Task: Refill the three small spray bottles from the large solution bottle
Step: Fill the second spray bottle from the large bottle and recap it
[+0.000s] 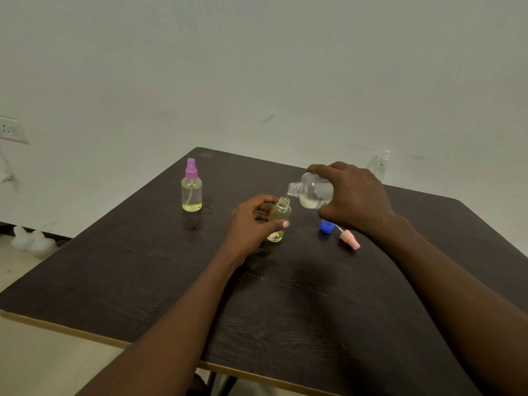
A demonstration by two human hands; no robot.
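Nearest the camera, two bare forearms reach out over a dark wood-grain table (285, 310). Further on, the left hand (248, 227) curls its fingers (257, 199) and thumb round a small uncapped spray bottle (282, 212), which stands upright on the table with a little yellowish liquid at its bottom; the thumb tip lies across the front of its body. Right of that thumb, under the right wrist, a pink spray head (351, 240) with a white dip tube lies on its side, and a blue cap (325, 226) sits just beyond it, below the right hand's fingertips. The right hand (357, 195) grips the large solution bottle (314, 191) from above, fingers wrapped over its clear body; the bottle is tipped almost level, its open neck pointing left, just above the small bottle's mouth. Well left of the left hand's fingers, and slightly farther off, a purple-topped spray bottle (191, 190) stands upright, mostly full of yellowish liquid. Beyond the right hand's knuckles, a clear spray bottle (383, 164) shows faintly against the pale wall; what it stands on cannot be told.
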